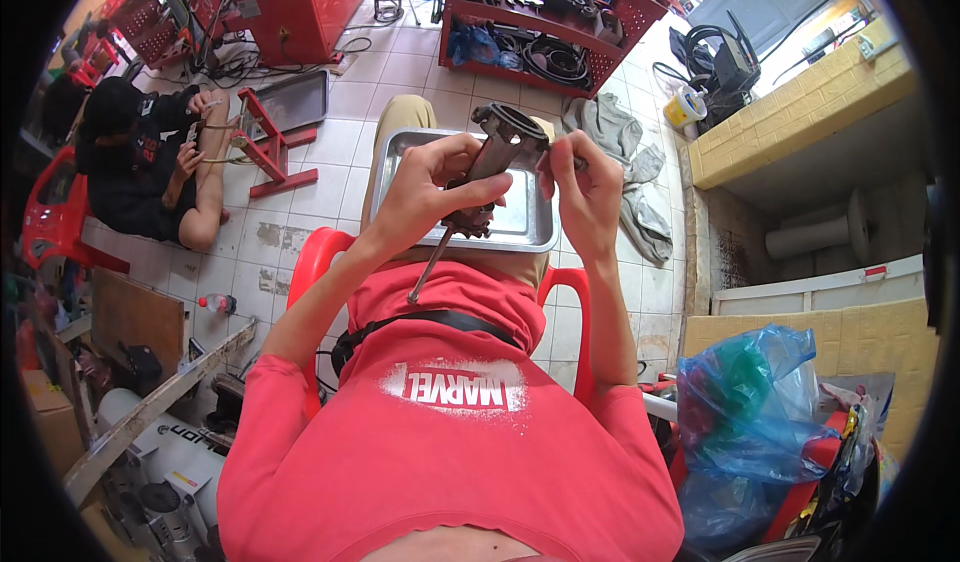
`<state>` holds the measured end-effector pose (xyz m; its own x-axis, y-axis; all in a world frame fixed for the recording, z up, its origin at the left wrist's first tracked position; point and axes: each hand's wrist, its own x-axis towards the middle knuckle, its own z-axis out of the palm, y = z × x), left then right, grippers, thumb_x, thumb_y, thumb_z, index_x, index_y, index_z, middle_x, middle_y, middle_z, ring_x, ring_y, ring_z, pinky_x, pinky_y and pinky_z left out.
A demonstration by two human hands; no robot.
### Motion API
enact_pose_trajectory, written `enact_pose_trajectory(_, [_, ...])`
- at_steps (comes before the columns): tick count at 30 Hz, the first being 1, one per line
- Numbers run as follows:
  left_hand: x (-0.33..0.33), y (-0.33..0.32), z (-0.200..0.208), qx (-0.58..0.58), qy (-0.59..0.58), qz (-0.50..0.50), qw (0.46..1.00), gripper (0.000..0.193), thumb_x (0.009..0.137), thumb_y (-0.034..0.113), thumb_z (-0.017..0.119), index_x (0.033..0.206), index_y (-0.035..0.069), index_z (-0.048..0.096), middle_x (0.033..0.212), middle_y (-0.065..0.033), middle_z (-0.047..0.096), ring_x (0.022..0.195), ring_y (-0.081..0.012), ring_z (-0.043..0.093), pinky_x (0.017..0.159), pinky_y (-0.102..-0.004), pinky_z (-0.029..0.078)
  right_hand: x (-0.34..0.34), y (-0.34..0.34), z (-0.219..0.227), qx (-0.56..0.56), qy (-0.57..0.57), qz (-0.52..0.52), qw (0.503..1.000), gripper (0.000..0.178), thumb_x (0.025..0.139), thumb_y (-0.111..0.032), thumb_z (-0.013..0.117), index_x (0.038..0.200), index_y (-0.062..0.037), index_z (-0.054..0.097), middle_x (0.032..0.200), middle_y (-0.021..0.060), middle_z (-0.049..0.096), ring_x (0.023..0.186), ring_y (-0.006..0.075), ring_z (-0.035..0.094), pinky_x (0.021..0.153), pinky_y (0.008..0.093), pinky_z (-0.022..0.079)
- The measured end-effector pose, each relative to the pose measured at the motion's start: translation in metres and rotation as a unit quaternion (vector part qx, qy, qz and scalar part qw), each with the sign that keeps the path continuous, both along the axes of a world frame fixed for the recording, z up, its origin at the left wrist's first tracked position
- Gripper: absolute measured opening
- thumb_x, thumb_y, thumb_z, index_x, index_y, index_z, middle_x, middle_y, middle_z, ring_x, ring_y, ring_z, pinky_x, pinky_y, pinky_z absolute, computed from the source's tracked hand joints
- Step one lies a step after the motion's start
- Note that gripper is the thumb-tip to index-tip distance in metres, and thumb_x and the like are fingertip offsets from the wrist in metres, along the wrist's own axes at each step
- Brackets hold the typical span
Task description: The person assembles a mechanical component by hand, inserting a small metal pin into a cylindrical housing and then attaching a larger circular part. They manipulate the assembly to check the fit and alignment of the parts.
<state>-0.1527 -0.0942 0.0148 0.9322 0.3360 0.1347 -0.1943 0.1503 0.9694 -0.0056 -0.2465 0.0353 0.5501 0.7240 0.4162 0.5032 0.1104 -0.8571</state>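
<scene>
Above my lap, my left hand point(430, 184) is wrapped round a dark metal machine part point(503, 152) with an open ring at its top end. A thin metal rod point(429, 265) sticks out of its lower end, slanting toward my waist. At the ring's right edge, my right hand point(588, 187) is closed, thumb and fingers pinched together. Whatever is between those fingertips is too small to make out. Beneath the part, a shiny metal tray point(543, 238) rests on my thighs.
A person in black point(130, 162) sits at the left, beside a red metal stand point(268, 147) and a dark tray point(300, 97). Ahead is a red tool cart point(545, 22). Grey cloth point(640, 192) lies on the floor at the right, near a blue plastic bag point(750, 402).
</scene>
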Motion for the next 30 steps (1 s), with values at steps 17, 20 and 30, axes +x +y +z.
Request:
enact_pose_trajectory(17, [0.004, 0.013, -0.001, -0.005, 0.013, 0.038, 0.999, 0.034, 0.1, 0.029, 0.065, 0.115, 0.0, 0.058, 0.104, -0.0205, 0.074, 0.089, -0.0226, 0.075, 0.079, -0.0314, 0.06, 0.027, 0.017, -0.023, -0.072, -0.127, -0.048, 0.988, 0.019, 0.087, -0.019, 0.08, 0.092, -0.003, 0.072, 0.082, 0.0068, 0.067, 0.075, 0.0167, 0.063, 0.068, 0.0311, 0.048])
enact_pose_trajectory(20, [0.003, 0.013, 0.004, -0.061, 0.027, 0.009, 0.998, 0.036, 0.096, 0.027, 0.071, 0.117, -0.001, 0.06, 0.101, -0.0159, 0.075, 0.088, -0.0189, 0.075, 0.077, -0.0287, 0.06, 0.052, 0.025, -0.066, -0.159, -0.104, -0.012, 0.982, 0.028, 0.084, -0.026, 0.082, 0.095, -0.0017, 0.072, 0.076, 0.0104, 0.068, 0.066, 0.0192, 0.065, 0.062, 0.033, 0.05])
enact_pose_trajectory(30, [-0.015, 0.003, 0.017, -0.048, 0.014, -0.061, 0.997, 0.037, 0.096, 0.028, 0.067, 0.117, -0.001, 0.055, 0.104, -0.0232, 0.073, 0.097, -0.0288, 0.073, 0.09, -0.0372, 0.057, 0.069, 0.039, -0.172, -0.334, -0.078, 0.049, 0.938, 0.029, 0.076, -0.026, 0.084, 0.086, -0.0009, 0.073, 0.072, 0.0157, 0.07, 0.065, 0.0279, 0.069, 0.063, 0.0371, 0.053])
